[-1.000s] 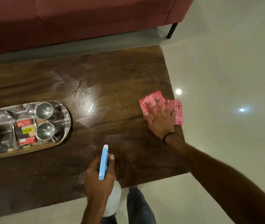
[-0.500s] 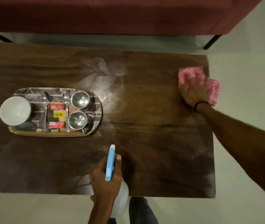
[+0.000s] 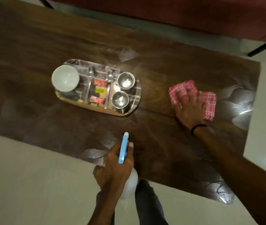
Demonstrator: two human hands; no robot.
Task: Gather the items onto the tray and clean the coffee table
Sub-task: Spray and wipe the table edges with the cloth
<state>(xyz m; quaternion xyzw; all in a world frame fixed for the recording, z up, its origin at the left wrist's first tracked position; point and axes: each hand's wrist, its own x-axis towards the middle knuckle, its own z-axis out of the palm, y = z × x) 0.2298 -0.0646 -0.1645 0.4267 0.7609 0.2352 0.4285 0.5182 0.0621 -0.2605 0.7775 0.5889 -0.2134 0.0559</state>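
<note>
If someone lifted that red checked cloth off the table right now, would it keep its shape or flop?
Probably flop: the cloth lies folded and rumpled under the right hand. It looks thin, so likely light. Pushed, it should slide easily, since the table looks glossy and damp.
</note>
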